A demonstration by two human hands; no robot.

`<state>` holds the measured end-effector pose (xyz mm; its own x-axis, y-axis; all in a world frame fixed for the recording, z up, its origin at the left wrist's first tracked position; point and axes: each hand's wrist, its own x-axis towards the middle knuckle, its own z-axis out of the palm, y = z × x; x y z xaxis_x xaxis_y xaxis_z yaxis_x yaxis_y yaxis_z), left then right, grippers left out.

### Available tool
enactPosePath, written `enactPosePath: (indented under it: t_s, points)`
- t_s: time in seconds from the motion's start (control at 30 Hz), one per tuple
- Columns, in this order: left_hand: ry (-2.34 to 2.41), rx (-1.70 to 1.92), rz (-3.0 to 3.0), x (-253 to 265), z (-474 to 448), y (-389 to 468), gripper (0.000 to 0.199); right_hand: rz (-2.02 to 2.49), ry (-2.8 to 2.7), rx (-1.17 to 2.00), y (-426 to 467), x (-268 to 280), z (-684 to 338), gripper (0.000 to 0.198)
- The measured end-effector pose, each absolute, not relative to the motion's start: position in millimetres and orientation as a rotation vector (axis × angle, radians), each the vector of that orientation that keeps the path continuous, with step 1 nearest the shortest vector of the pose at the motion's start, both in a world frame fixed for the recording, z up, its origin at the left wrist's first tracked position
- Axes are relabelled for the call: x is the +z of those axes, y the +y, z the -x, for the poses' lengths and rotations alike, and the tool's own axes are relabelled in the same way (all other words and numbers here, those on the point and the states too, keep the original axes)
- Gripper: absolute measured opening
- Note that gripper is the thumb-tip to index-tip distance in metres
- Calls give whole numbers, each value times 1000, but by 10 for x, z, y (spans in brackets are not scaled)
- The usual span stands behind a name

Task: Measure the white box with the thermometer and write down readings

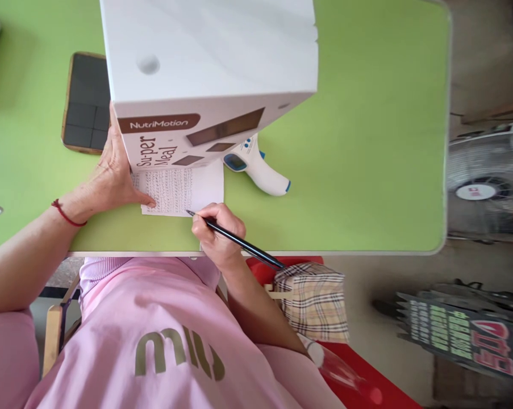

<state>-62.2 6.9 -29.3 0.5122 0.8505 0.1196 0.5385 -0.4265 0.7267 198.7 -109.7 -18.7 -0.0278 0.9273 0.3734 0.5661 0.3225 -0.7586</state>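
Note:
My right hand (220, 232) is closed around a black pen (247, 245), its tip touching or just over the lower edge of a handwritten sheet of paper (205, 190). Small rows of writing cover the sheet's left and middle, with a blank strip at its right. My left hand (111, 173), with a red string bracelet at the wrist, lies at the sheet's left edge. Its thumb stretches onto the paper, while its other fingers are partly hidden by a white NutriMotion box (213, 51). This tall box hides the sheet's upper part.
A white infrared thermometer (260, 170) lies right of the paper on the green table (367, 130). At the left, a phone (86, 105) lies partly behind the box. Beyond the table stand a fan (486, 187), a plaid bag (313, 301) and a clear bottle (341, 369).

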Motion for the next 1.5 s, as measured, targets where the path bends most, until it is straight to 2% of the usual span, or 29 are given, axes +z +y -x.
enactPosePath:
  t_s: [0.17, 0.43, 0.7, 0.93, 1.23, 1.37, 1.5]
  points:
    - [1134, 717, -2080, -273, 591, 48, 169, 1410, -1711, 411, -1103, -203, -1969, 21]
    - [1127, 639, -2105, -288, 615, 85, 187, 1283, -1698, 502, -1092, -172, -1960, 16]
    - [1137, 752, -2070, -344, 600, 49, 162, 1254, -1683, 488, -1089, -172, -1959, 14]
    - [1126, 690, -2144, -288, 606, 44, 175, 1212, -1676, 468, -1072, -165, -1957, 15]
    - [1172, 758, -2131, -303, 554, 8, 167, 1207, -1703, 479, -1089, -183, -1956, 18]
    - [1173, 747, -2116, -298, 554, 7, 156, 1210, -1705, 469, -1079, -182, -1970, 17]
    - [1150, 742, -2128, -293, 581, 25, 159, 1226, -1640, 468, -1073, -190, -1990, 14]
